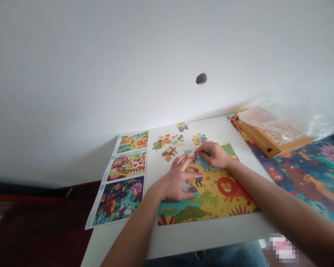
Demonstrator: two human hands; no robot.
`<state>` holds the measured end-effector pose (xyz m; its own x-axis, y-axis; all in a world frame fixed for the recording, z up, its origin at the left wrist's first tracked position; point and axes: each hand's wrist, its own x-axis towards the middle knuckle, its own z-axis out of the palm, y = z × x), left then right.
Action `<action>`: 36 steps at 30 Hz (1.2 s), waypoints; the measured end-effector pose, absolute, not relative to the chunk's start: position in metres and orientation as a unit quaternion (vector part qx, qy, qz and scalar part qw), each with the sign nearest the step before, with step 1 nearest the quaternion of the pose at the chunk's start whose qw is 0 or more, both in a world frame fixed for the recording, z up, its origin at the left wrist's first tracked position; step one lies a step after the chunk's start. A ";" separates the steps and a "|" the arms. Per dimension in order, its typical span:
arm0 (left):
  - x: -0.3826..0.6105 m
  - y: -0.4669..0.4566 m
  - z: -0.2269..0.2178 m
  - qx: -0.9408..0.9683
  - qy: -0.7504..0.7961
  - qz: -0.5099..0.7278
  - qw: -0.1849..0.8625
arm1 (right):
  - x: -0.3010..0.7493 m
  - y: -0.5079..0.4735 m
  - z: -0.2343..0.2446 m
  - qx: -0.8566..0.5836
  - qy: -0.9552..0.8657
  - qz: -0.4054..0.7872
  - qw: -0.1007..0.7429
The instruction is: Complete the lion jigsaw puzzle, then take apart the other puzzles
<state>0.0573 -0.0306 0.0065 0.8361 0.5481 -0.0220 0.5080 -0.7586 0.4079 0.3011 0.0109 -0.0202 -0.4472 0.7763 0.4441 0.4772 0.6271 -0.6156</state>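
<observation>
A partly assembled jigsaw puzzle (206, 200) lies in front of me, showing a lion, a crocodile and a blue elephant. My left hand (179, 178) rests on its left side, fingers spread flat over the pieces. At the upper edge, my right hand (215, 155) has its fingers pinched together on a puzzle piece near the elephant; the fingers hide most of that piece. Just beyond my hands are several loose puzzle pieces, among them a yellow and blue piece (200, 139), a green and white piece (178, 139) and a dark multicoloured piece (169, 153).
A reference sheet with three pictures (128, 165) lies along the white table's (211, 237) left side. To the right, an orange puzzle box (263, 135) under clear plastic wrap (297, 115) sits on a dark finished puzzle (300, 178). A white wall (128, 66) with a hole stands behind.
</observation>
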 end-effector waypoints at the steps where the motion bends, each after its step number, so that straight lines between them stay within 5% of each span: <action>1: 0.057 -0.030 0.007 0.936 0.283 0.049 0.203 | 0.301 0.011 -0.021 -0.379 -0.826 0.206 0.363; 9: 0.051 -0.023 0.005 0.917 0.328 0.067 0.216 | 0.303 0.010 -0.018 -0.381 -0.832 0.195 0.354; 22: 0.048 -0.017 -0.007 0.903 0.390 0.066 0.168 | 0.293 -0.013 0.009 -0.326 -0.908 0.201 0.169; 36: 0.051 -0.021 -0.003 0.900 0.395 0.053 0.177 | 0.291 -0.014 0.009 -0.315 -0.917 0.199 0.142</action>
